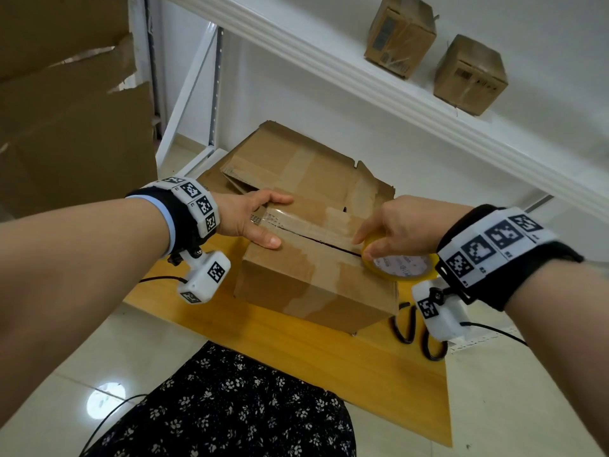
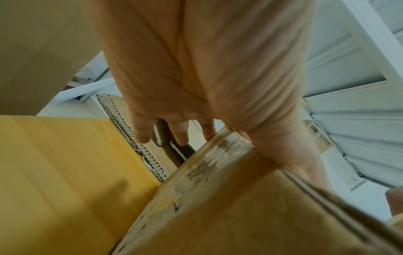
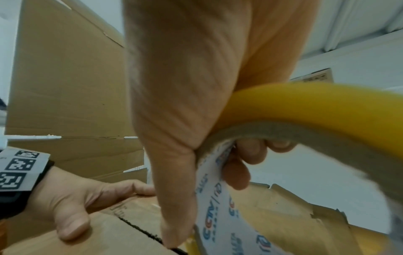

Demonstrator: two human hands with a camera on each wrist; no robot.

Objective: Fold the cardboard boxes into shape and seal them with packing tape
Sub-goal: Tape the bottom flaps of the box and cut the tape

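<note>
Pressing my flat left hand (image 1: 250,216) on the cardboard box (image 1: 316,275) that sits on the yellow surface (image 1: 323,364), I grip the tape roll (image 1: 400,263) in my right hand (image 1: 405,225) at the right end of its top seam, which runs left to right.

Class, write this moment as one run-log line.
step: taping top seam | left hand: presses cardboard box | right hand: holds tape roll | seam: partly taped
</note>
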